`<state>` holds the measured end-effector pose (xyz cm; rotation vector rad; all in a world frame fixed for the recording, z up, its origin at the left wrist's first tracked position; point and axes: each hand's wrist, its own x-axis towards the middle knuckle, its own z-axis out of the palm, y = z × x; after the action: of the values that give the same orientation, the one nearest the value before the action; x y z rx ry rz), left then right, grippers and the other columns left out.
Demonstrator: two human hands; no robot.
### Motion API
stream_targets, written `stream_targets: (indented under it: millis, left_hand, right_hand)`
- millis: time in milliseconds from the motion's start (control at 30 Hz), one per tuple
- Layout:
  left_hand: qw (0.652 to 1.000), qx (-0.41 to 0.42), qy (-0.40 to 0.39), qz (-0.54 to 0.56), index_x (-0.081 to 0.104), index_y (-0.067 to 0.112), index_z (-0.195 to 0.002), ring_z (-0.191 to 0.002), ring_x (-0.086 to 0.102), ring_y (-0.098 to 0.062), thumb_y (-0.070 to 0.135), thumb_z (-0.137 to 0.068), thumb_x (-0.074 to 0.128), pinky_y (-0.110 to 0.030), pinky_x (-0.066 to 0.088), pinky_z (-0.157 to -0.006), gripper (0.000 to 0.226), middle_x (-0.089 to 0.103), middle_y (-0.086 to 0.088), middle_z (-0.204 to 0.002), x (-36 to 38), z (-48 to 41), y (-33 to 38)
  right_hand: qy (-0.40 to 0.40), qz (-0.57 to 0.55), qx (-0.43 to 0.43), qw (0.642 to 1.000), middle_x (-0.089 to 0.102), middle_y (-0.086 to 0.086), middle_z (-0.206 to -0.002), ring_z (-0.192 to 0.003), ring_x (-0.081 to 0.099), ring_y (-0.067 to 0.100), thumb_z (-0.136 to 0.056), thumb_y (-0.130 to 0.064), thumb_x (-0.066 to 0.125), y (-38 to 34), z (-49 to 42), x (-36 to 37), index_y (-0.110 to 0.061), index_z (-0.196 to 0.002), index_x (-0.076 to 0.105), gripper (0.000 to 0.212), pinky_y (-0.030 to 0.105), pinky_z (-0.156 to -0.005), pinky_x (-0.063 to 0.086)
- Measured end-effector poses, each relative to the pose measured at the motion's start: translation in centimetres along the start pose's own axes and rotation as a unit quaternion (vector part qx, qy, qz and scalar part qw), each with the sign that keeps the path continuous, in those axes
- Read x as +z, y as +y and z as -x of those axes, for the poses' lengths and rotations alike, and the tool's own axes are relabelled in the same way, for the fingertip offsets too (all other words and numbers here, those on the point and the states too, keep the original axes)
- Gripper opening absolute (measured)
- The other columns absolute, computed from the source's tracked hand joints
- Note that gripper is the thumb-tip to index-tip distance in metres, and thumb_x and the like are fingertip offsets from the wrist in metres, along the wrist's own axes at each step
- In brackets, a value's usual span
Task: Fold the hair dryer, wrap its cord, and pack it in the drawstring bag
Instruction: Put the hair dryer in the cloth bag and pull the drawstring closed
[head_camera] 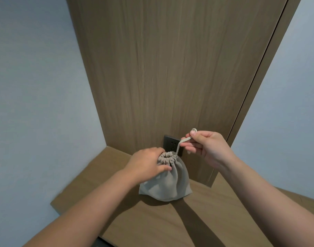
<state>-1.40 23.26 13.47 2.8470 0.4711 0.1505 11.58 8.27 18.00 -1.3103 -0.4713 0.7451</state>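
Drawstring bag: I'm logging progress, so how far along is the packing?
Nearly done. The drawstring bag stands full on the shelf, no dryer visible, so it is presumably inside. In hand: the left hand grips the gathered neck while the right hand pinches the drawstring, pulled taut. Left: at most a final tightening and letting go.

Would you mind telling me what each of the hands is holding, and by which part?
The right hand pinches the drawstring near its looped end; the left hand grips the drawstring bag at its gathered neck.
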Motion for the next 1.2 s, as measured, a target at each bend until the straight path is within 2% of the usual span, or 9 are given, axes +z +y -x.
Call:
stream_targets:
  millis: [200, 267, 367, 467, 600, 700, 833, 1000, 1200]
  left_hand:
    - [0.994, -0.019, 0.022, 0.109, 0.063, 0.021, -0.104, -0.089, 0.059, -0.017, 0.036, -0.088, 0.062, -0.03, 0.044, -0.071, 0.022, 0.067, 0.004, -0.097, 1.1, -0.3, -2.1]
    - [0.992, -0.026, 0.029, 0.119, 0.064, 0.02, -0.097, -0.083, 0.057, -0.016, 0.034, -0.087, 0.063, -0.031, 0.044, -0.068, 0.018, 0.066, 0.005, -0.089, 1.2, -0.2, -2.4]
    - [0.991, -0.029, 0.032, 0.13, 0.066, 0.02, -0.1, -0.083, 0.057, -0.014, 0.033, -0.087, 0.064, -0.03, 0.044, -0.068, 0.019, 0.067, 0.005, -0.092, 1.3, -0.2, -2.6]
    - [0.991, -0.019, 0.027, 0.127, 0.065, 0.021, -0.108, -0.092, 0.06, -0.017, 0.032, -0.088, 0.063, -0.032, 0.047, -0.075, 0.023, 0.068, 0.004, -0.101, 1.3, -0.5, -2.6]
    - [0.993, -0.006, 0.0, 0.122, 0.064, 0.023, -0.118, -0.101, 0.06, -0.019, 0.026, -0.09, 0.06, -0.036, 0.048, -0.084, 0.028, 0.069, 0.001, -0.11, 0.9, -0.8, -2.8]
    - [0.986, -0.001, -0.013, 0.163, 0.066, 0.023, -0.12, -0.103, 0.06, -0.016, 0.018, -0.089, 0.063, -0.037, 0.05, -0.088, 0.032, 0.07, 0.002, -0.112, 0.3, -0.7, -3.1]
    - [0.985, -0.019, 0.005, 0.17, 0.074, 0.018, -0.108, -0.096, 0.064, -0.015, 0.021, -0.083, 0.071, -0.036, 0.051, -0.086, 0.025, 0.074, 0.0, -0.103, -0.3, -0.8, -3.4]
    - [0.997, 0.025, 0.017, -0.073, 0.07, 0.014, -0.1, -0.087, 0.062, -0.025, 0.023, -0.096, 0.049, -0.031, 0.042, -0.068, 0.024, 0.071, -0.005, -0.096, -1.4, -1.2, -3.3]
    - [0.989, 0.059, 0.017, -0.136, 0.063, 0.019, -0.095, -0.081, 0.058, -0.023, 0.012, -0.093, 0.044, -0.031, 0.04, -0.065, 0.02, 0.068, 0.0, -0.092, -1.8, -0.9, -3.2]
  right_hand:
    - [0.015, -0.07, 0.046, 0.996, 0.073, 0.017, -0.095, -0.084, 0.073, 0.018, -0.097, -0.011, 0.046, 0.2, -1.2, -1.5, 0.004, -0.104, 0.065, 0.025, 0.026, -0.075, 0.06]
    - [0.045, 0.122, 0.035, 0.991, 0.072, 0.012, -0.1, -0.091, 0.071, 0.018, -0.097, -0.017, 0.048, 1.1, -1.4, -2.4, 0.003, -0.114, 0.063, 0.03, 0.03, -0.085, 0.057]
    - [0.078, 0.491, -0.098, 0.862, 0.067, 0.004, -0.12, -0.114, 0.059, 0.016, -0.095, -0.021, 0.052, 2.3, -0.7, -2.5, -0.013, -0.122, 0.063, 0.03, 0.031, -0.103, 0.043]
    - [-0.067, 0.572, -0.177, 0.798, 0.039, -0.002, -0.149, -0.14, 0.03, 0.016, -0.09, -0.02, 0.059, 3.3, -0.7, -1.4, -0.021, -0.141, 0.042, 0.054, 0.031, -0.115, 0.023]
    - [-0.108, 0.697, -0.194, 0.682, 0.07, 0.008, -0.107, -0.104, 0.06, 0.026, -0.089, -0.028, 0.057, 4.1, -1.9, -0.3, -0.012, -0.107, 0.069, 0.027, 0.038, -0.092, 0.045]
    - [-0.09, 0.673, -0.178, 0.712, 0.069, 0.009, -0.081, -0.08, 0.062, 0.026, -0.09, -0.025, 0.056, 3.7, -2.2, -0.2, -0.007, -0.079, 0.069, 0.025, 0.037, -0.071, 0.048]
    - [-0.13, 0.522, -0.072, 0.84, 0.064, 0.007, -0.073, -0.068, 0.056, 0.015, -0.094, -0.016, 0.051, 2.6, -2.3, 0.3, -0.009, -0.072, 0.063, 0.026, 0.027, -0.068, 0.044]
    - [-0.129, 0.371, 0.082, 0.916, 0.034, -0.005, -0.039, -0.034, 0.027, 0.011, -0.098, -0.011, 0.04, 2.3, -2.7, 0.5, -0.011, -0.065, 0.049, 0.034, 0.021, -0.042, 0.025]
    - [-0.135, 0.661, -0.085, 0.733, 0.046, -0.001, -0.05, -0.049, 0.045, 0.016, -0.095, -0.027, 0.05, 0.4, -1.4, 0.7, -0.01, -0.065, 0.062, 0.037, 0.026, -0.049, 0.033]
